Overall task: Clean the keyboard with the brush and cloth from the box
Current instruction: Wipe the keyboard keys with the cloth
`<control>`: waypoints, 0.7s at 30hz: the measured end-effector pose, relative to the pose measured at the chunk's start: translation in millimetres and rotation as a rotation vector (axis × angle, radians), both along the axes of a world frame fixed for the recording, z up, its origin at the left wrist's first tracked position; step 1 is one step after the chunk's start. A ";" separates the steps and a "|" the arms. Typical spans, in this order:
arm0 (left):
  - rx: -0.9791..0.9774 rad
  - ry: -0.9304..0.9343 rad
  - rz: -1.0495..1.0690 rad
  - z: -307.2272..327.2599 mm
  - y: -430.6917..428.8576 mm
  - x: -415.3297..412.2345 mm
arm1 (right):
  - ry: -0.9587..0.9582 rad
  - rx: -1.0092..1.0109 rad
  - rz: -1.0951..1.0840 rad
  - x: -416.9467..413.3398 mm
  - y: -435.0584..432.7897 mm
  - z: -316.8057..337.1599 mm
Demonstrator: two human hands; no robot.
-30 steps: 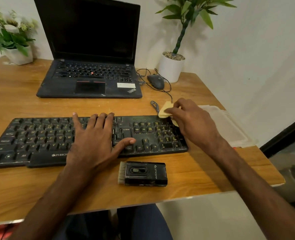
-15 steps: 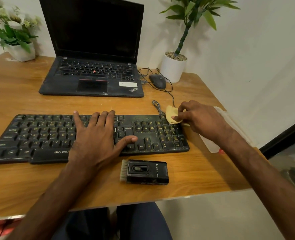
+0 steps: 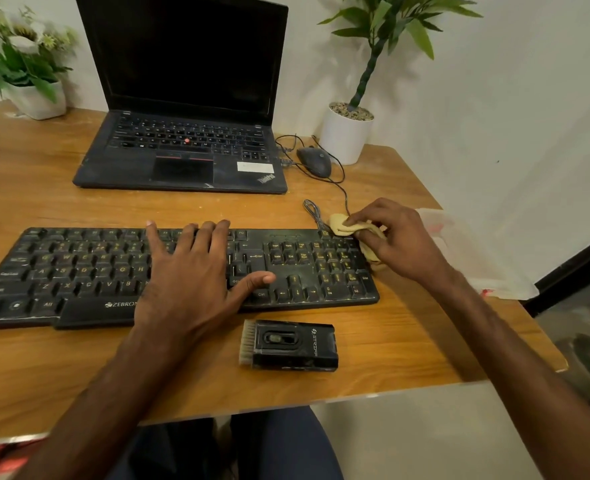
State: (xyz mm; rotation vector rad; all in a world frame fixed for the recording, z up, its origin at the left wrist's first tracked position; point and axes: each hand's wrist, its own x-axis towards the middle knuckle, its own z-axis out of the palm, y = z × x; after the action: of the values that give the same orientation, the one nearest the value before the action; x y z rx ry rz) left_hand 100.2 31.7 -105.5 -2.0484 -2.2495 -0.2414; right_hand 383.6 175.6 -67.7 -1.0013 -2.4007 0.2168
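Observation:
A black, dusty keyboard (image 3: 78, 271) lies across the wooden desk. My left hand (image 3: 189, 271) rests flat on its middle keys, fingers spread and straight. At the keyboard's top right corner, my right hand (image 3: 394, 240) grips a crumpled yellow cloth (image 3: 338, 225) against the edge of the number pad. A black cleaning brush (image 3: 288, 346) with pale bristles at its left end lies on the desk just in front of the keyboard. The clear plastic box (image 3: 477, 258) sits at the desk's right edge, partly hidden by my right arm.
An open black laptop (image 3: 186, 154) stands behind the keyboard. A wired mouse (image 3: 314, 161) and its cable lie beside a white potted plant (image 3: 345, 136) at the back right. A flower pot (image 3: 37, 98) sits at the back left. The desk's right edge is close.
My right hand with the cloth has slid from over the number pad to the keyboard's top right corner and edge. The left hand has stayed on the keys.

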 end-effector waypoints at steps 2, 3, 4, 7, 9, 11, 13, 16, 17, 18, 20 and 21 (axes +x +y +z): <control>0.004 0.002 -0.001 -0.5 0.0 -0.1 | 0.071 0.023 -0.053 -1.7 1.0 5.9; 0.004 0.002 -0.002 -0.8 -0.1 0.1 | 0.107 0.055 -0.073 -2.1 1.0 10.9; 0.006 0.000 -0.002 -0.8 -0.2 0.1 | 0.143 0.086 -0.085 -2.1 0.7 16.6; 0.008 0.003 -0.004 -0.9 0.0 0.3 | 0.088 0.168 -0.089 -0.9 2.4 26.8; 0.007 0.006 -0.006 -0.6 -0.8 0.2 | -0.114 0.153 -0.063 -2.1 5.2 20.0; 0.014 -0.003 -0.009 -0.4 -1.2 0.8 | -0.199 0.093 -0.002 -1.0 5.1 8.2; 0.018 -0.006 -0.003 -0.3 -1.7 1.2 | -0.073 -0.003 0.019 0.7 2.2 4.8; 0.013 0.003 -0.002 -0.3 -1.0 0.8 | 0.054 -0.157 -0.037 3.0 0.5 7.2; 0.014 0.005 -0.006 -0.7 -0.5 0.7 | 0.060 -0.212 -0.053 3.8 1.3 8.8; 0.018 0.004 -0.009 -0.8 -0.2 0.6 | 0.066 -0.262 -0.058 3.9 2.3 10.4; 0.026 -0.003 -0.010 -1.0 -0.4 0.7 | 0.077 -0.315 -0.070 1.4 3.1 12.2; 0.027 -0.007 -0.010 -1.0 -0.3 0.9 | 0.076 -0.325 -0.088 -0.6 3.3 12.1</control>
State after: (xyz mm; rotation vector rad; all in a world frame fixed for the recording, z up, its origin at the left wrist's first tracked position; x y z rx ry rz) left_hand 101.0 31.4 -106.6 -2.0490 -2.2288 -0.2787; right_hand 383.0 178.8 -55.5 -1.2152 -2.2903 0.6176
